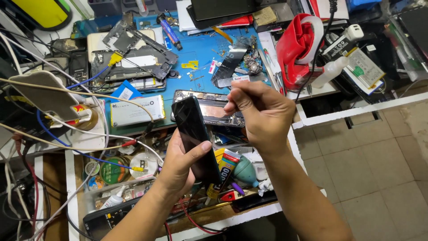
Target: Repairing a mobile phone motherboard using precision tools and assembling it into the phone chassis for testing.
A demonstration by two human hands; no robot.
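Grip of the left hand (180, 163) closed around a black smartphone (195, 134); thumb pressed across the glossy face, fingers wrapped behind the lower half; phone held upright, tilted slightly, above the front edge of the counter (249, 214). Right hand (261, 114) raised just beside the phone's upper edge; fingers curled into a loose fist, thumb and forefinger pinched together; whether anything small sits in that pinch cannot be told. Phone body slim, rectangular, rounded corners, dark reflective surface. Directly behind it on the blue work mat (200, 47), an opened phone frame (214, 109) with exposed circuitry, flat and metallic; to its left a white rectangular battery (136, 110), matt. Below the hands, a glue tube (223, 172) with yellow and red label, and a teal rubber air blower (245, 172), bulb-shaped. Right of the mat, a red plastic tape dispenser (296, 49) carrying a white roll; beside it a small clear squeeze bottle (330, 71). Left side, tangled wires (67, 143) in white, blue and red; round solder tin (113, 169) among them. Tiled floor (370, 165) to the right, pale and worn.
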